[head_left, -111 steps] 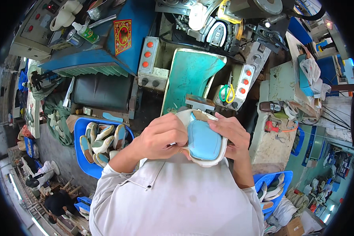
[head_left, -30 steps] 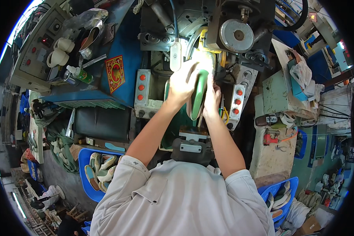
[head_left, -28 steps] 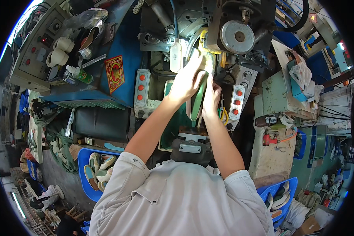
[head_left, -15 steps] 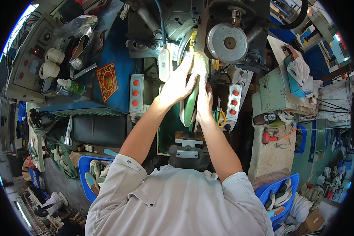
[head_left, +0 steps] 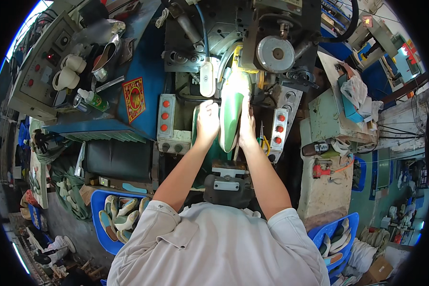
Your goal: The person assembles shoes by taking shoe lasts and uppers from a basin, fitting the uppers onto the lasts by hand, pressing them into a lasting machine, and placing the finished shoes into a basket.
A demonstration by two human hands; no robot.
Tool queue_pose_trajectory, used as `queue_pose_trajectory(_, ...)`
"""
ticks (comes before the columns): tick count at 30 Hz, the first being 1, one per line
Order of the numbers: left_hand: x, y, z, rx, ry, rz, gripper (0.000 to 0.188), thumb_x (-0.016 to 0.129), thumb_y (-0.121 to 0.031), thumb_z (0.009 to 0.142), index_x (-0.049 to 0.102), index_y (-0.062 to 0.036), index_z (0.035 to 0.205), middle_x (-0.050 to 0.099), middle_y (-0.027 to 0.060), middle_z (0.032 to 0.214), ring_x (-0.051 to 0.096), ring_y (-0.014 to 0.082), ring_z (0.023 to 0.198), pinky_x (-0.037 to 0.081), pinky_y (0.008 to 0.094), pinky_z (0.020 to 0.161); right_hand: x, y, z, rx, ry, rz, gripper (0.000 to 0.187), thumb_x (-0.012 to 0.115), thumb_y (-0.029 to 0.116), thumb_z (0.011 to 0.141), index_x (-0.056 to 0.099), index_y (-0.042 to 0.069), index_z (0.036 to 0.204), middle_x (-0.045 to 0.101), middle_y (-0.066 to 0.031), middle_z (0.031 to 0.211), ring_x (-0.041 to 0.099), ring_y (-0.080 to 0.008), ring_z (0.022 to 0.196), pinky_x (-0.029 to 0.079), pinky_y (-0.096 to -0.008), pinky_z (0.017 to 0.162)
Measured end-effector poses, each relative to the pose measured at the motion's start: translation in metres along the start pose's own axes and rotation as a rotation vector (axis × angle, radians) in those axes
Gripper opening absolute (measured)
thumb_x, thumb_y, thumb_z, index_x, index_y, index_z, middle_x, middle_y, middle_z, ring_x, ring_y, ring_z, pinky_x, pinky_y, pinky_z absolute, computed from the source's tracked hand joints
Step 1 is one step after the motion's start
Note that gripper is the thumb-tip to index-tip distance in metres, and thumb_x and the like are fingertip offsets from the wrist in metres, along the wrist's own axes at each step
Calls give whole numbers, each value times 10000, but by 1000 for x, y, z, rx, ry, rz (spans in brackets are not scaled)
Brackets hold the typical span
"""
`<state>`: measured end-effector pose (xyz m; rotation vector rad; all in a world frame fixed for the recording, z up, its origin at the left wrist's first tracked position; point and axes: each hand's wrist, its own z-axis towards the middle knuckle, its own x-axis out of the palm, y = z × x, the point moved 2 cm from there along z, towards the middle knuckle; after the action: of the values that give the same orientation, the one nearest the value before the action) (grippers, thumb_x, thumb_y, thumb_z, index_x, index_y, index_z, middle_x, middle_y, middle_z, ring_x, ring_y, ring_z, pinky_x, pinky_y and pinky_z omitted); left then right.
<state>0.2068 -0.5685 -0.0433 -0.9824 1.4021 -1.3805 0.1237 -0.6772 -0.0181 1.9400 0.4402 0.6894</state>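
Note:
A shoe upper on a last, green on its long bottom face with a whitish edge, points its far end into the machine under a bright light. My right hand lies along its right side and grips it. Just left of the shoe, apart from it, my left hand has its fingers curled in; whether anything is inside them is hidden. Beyond the left hand hangs a white switch box on a blue cable. A round metal disc sits on the machine, right of the shoe's far end.
Button panels with red buttons flank the work, one left and one right. Yellow-handled scissors lie by the right panel. Blue baskets with shoe pieces stand at lower left and lower right. A metal block is close before me.
My left hand has come off the shoe's far end, back toward me and leftward, and its fingers have curled. My right hand stays on the shoe. The view has shifted slightly.

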Motion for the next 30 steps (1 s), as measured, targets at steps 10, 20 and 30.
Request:
queue_pose_trajectory(10, 41, 14, -2, -361, 160, -674, 260, 607, -223, 1086, 660, 30, 1112, 689, 41, 927, 637, 94, 811, 542, 260, 716, -21, -16, 19, -175, -178, -116, 758, 557, 683, 1001, 574, -32, 1251, 642, -198, 1236, 619, -247, 1104, 487, -379, 961)
queue_pose_trajectory(20, 41, 17, 10, -352, 271, -704, 431, 569, -379, 1089, 668, 5, 1258, 721, 107, 1161, 684, 190, 1013, 550, 346, 921, -11, -13, 19, -145, -175, -188, 1013, 373, 789, 994, 463, -108, 1457, 557, -367, 1407, 569, -435, 1304, 447, -437, 1089)
queue_pose_trajectory(30, 32, -10, 2, -388, 308, -521, 687, 545, -584, 1053, 589, 12, 1392, 661, 142, 1313, 664, 248, 1139, 543, 385, 992, -7, -4, 7, -117, -111, -191, 943, 399, 754, 1002, 621, -132, 1237, 652, -372, 1204, 618, -497, 1171, 478, -476, 1008)
